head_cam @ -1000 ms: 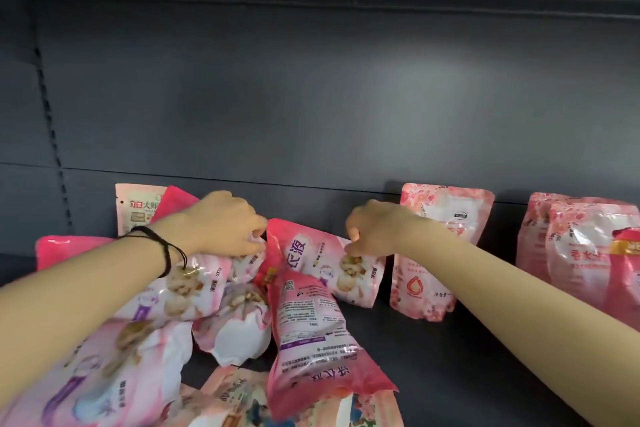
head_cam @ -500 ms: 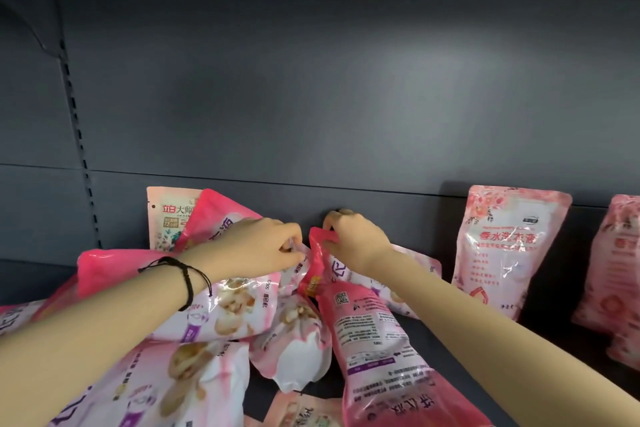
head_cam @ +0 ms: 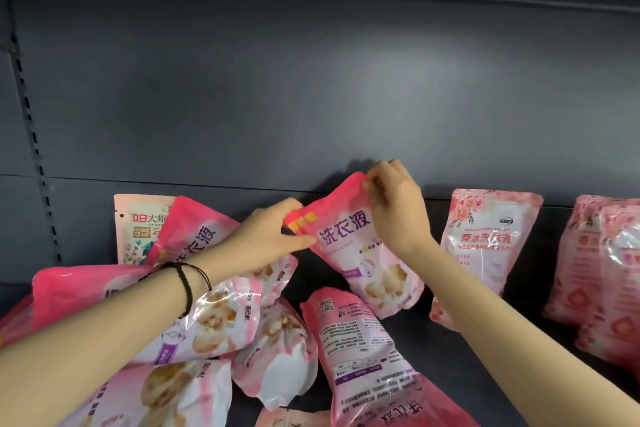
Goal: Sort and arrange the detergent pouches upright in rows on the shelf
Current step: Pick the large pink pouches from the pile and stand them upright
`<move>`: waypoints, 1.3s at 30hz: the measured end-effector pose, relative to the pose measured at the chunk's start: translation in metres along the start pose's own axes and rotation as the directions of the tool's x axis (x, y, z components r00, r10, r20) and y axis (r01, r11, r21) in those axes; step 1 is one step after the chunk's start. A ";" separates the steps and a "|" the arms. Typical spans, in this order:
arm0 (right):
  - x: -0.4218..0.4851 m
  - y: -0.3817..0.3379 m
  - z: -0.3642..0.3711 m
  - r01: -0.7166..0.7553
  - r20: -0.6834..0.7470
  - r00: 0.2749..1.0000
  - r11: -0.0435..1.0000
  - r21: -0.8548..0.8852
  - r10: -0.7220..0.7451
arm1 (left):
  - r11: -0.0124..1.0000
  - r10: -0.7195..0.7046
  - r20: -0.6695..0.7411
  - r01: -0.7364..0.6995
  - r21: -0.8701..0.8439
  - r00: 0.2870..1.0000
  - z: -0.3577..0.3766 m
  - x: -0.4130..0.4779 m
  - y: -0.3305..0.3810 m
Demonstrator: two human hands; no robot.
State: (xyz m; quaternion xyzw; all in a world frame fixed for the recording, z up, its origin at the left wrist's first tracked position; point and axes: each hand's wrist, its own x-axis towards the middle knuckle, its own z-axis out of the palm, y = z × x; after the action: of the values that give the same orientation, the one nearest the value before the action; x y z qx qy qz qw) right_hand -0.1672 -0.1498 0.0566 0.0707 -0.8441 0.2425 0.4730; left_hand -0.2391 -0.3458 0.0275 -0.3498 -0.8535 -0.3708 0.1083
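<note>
Change: laundry detergent pouch [head_cam: 363,253], on its side a second ago, now stands tilted near the shelf's [head_cam: 433,340] back edge.
Right hand [head_cam: 394,208]: fingers pinch its top edge.
Left hand [head_cam: 270,239]: fingers grip its upper corner.
Meaning: probably almost upright; straightening remains.

I have the pink pouch [head_cam: 360,253] with purple lettering facing me and tilted, its top toward 11 o'clock. My left hand [head_cam: 266,239] pinches one top corner and my right hand [head_cam: 394,208] the other. At its 3 o'clock a pale rose pouch [head_cam: 485,246] stands upright on the shelf [head_cam: 419,364], with two more pale pouches [head_cam: 602,270] beyond. At 6 o'clock a back-side-up pouch [head_cam: 363,350] lies flat. At 9 o'clock a heap of pink pouches [head_cam: 221,308] sprawls, with a floral pouch [head_cam: 138,229] upright behind it.
</note>
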 end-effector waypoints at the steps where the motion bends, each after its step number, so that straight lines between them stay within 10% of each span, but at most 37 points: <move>1: 0.002 -0.001 -0.009 -0.004 -0.047 0.999 0.998 0.061 0.007 | 0.989 -0.008 -0.048 0.001 -0.146 0.999 -0.002 0.004 0.007; 7: 0.003 -0.008 -0.040 -0.064 -0.202 0.971 0.953 0.296 0.128 | 0.637 -0.104 -0.086 0.001 -0.771 0.991 -0.012 0.011 0.057; 16: -0.016 0.024 -0.101 -0.333 -0.029 0.852 0.582 0.742 0.523 | 0.467 -0.141 -0.016 0.052 -0.883 0.990 0.038 0.011 0.137; 21: -0.041 0.059 -0.138 -0.309 -0.059 0.841 0.567 0.764 0.538 | 0.435 -0.168 0.036 0.107 -0.894 0.985 0.082 0.018 0.168; 33: -0.110 0.101 -0.157 -0.446 0.073 0.816 0.544 0.711 0.573 | 0.583 -0.205 -0.041 0.088 -0.808 0.978 0.149 0.012 0.182; 39: -0.152 0.110 -0.154 -0.710 0.435 0.697 0.463 0.531 0.569 | 0.858 -0.193 0.215 0.271 -0.436 0.957 0.174 -0.028 0.159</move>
State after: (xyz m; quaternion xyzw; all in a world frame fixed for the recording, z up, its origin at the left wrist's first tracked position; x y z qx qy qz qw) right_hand -0.0054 0.0031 -0.0412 -0.0652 -0.7040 0.6776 0.2023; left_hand -0.0982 -0.1608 -0.0183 -0.2889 -0.7829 -0.5429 -0.0939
